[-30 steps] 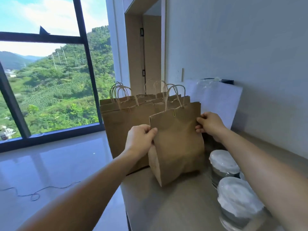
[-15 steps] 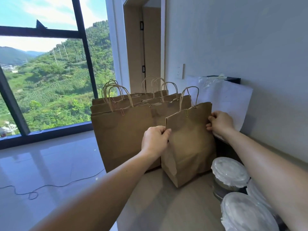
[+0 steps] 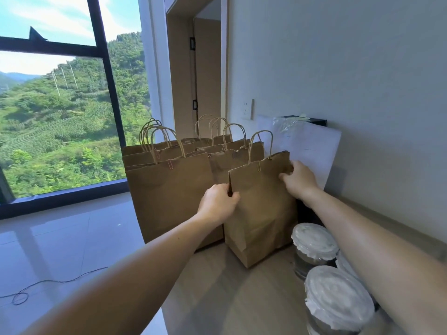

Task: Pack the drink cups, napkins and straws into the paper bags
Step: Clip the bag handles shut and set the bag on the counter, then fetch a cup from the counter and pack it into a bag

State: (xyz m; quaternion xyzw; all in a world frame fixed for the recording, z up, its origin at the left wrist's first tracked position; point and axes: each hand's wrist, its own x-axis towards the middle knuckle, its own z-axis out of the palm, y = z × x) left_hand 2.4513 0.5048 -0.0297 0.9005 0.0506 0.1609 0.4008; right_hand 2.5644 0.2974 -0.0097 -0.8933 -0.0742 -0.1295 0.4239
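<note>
- The left hand (image 3: 219, 204) pinches the near left edge of the front paper bag (image 3: 261, 213). The right hand (image 3: 300, 181) pinches its upper right edge, fingers curled over the paper.
- This bag stands upright on the counter (image 3: 229, 298), its mouth flat and fastened with a paper clip (image 3: 259, 166), so it looks filled and closed.
- It sits just beside a cluster of taller bags (image 3: 169, 194) behind and to the left. At least one of them is clipped too, which suggests much of the packing is done.
- At least two lidded drink cups (image 3: 314, 245) stand unpacked on the counter at the right, near the bag.
- No napkins or straws are identifiable, and the bags' contents are hidden.
</note>
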